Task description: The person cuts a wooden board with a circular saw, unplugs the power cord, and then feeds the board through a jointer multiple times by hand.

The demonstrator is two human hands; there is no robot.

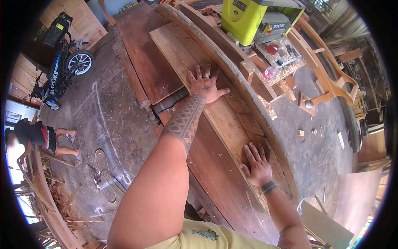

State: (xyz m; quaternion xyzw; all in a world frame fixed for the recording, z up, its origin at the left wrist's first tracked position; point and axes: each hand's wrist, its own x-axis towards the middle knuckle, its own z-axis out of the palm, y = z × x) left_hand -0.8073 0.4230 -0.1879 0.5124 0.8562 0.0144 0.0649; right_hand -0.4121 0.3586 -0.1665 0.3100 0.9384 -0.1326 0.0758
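Observation:
My left hand [207, 88], with a tattooed forearm, is pressed flat with its fingers spread on a long pale wooden plank [226, 124]. Nearer my body, my right hand [258, 167] lies palm down toward the same plank's right side, fingers stretched out. Neither hand grasps anything. The plank rests lengthwise over wide reddish-brown boards [141, 54]. Along its right side runs a long wooden slab with a rough, curved edge [248, 89]. Dark grain and stains mark the wood between the plank and that edge.
A green Ryobi machine [244, 20] stands beyond the slab, near a shavings-covered board with small tools [284, 58]. At right is a curved wooden frame [331, 83]. A small motorcycle [62, 66], a looped hose [103, 174] and another person [37, 137] are at left.

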